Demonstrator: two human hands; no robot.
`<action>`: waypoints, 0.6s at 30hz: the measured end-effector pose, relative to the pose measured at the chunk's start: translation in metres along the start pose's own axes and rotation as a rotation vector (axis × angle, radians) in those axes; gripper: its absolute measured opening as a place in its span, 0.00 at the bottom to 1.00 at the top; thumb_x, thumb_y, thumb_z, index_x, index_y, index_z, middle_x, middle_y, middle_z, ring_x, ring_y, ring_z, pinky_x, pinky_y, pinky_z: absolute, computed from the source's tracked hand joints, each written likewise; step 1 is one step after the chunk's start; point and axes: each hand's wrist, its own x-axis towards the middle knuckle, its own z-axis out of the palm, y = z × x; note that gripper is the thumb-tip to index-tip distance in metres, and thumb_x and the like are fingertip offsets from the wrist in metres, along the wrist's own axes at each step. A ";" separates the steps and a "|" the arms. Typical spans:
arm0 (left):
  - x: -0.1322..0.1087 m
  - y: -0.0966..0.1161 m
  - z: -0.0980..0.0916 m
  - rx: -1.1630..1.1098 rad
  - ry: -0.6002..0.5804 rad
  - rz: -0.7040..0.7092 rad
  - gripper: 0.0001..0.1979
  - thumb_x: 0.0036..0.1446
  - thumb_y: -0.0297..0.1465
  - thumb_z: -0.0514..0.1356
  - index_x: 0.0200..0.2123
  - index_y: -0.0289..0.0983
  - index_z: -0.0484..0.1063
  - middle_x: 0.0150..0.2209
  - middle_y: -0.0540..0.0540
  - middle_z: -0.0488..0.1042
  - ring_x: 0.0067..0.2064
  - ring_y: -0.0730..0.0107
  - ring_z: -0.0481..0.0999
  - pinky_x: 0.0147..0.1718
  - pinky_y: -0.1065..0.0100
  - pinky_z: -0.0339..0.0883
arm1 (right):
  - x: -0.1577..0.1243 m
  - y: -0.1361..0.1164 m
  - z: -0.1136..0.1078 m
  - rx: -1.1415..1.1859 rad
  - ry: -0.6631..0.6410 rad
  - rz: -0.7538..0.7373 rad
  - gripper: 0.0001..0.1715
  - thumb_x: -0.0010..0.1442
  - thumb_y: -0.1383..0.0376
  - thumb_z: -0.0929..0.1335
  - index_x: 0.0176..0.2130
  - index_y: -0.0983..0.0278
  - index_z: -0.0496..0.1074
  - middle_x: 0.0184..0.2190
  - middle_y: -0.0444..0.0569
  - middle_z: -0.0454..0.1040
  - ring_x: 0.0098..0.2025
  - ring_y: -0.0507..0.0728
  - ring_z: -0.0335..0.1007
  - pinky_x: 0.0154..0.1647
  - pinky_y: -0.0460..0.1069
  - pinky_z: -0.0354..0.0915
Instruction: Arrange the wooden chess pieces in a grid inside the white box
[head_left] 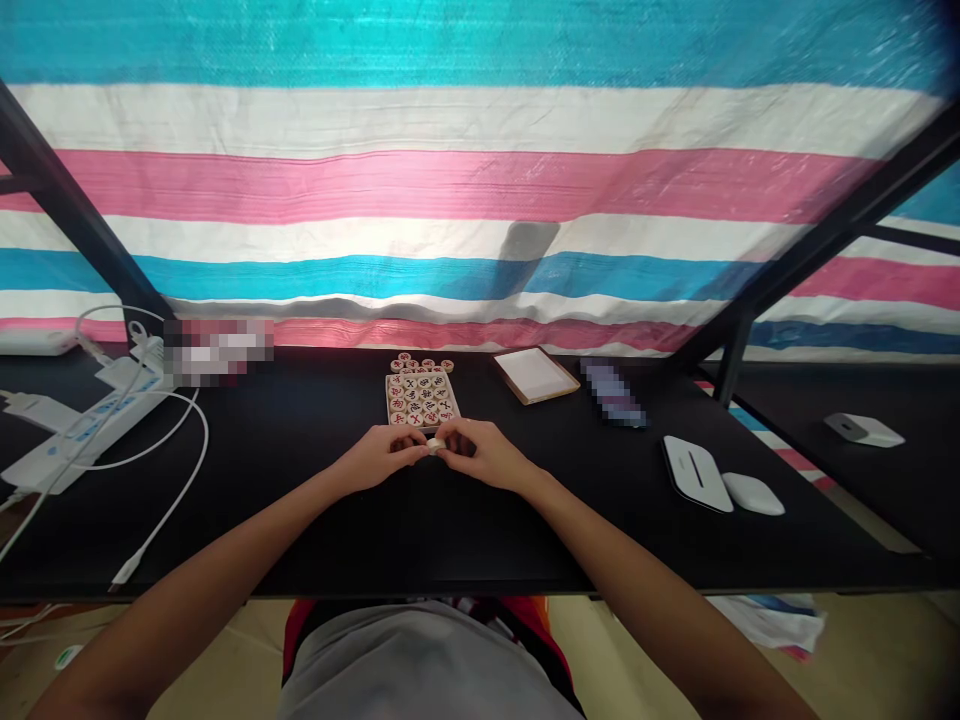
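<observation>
A small wooden box (388, 399) full of round Chinese chess pieces (421, 394) lies on the black table (300, 500), with several more pieces (421, 364) in a row just behind it. Both hands meet right in front of the box. My left hand (384, 456) and my right hand (482, 452) pinch a pale round chess piece (436, 446) between their fingertips. The box's flat lid (535, 375) lies upturned to the right of the box.
White power strips (90, 420) and cables (176, 470) cover the table's left side. Two white devices (697, 473) lie at the right, with another (862, 429) on a neighbouring table. A striped tarp (480, 200) hangs behind. Black frame bars slant at both sides.
</observation>
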 end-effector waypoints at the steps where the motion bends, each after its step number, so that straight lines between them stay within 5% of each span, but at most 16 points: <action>1: 0.000 0.000 0.000 -0.005 -0.006 -0.001 0.15 0.59 0.41 0.54 0.37 0.36 0.73 0.25 0.51 0.71 0.27 0.74 0.68 0.27 0.73 0.59 | 0.000 0.001 0.000 -0.014 0.017 -0.020 0.06 0.57 0.65 0.67 0.37 0.62 0.69 0.27 0.42 0.67 0.25 0.48 0.62 0.27 0.44 0.61; 9: 0.004 -0.001 0.000 -0.217 -0.061 -0.049 0.16 0.58 0.41 0.55 0.32 0.34 0.73 0.24 0.50 0.70 0.27 0.74 0.69 0.27 0.73 0.61 | 0.000 0.006 0.005 -0.047 0.161 -0.258 0.04 0.60 0.66 0.66 0.37 0.61 0.70 0.39 0.50 0.69 0.38 0.53 0.69 0.37 0.47 0.68; 18: 0.008 -0.004 0.002 -0.329 -0.023 -0.102 0.15 0.54 0.40 0.58 0.27 0.34 0.73 0.21 0.50 0.70 0.24 0.75 0.67 0.25 0.73 0.61 | 0.000 0.008 0.006 -0.119 0.156 -0.355 0.05 0.61 0.67 0.65 0.37 0.59 0.72 0.39 0.49 0.69 0.43 0.54 0.69 0.45 0.50 0.68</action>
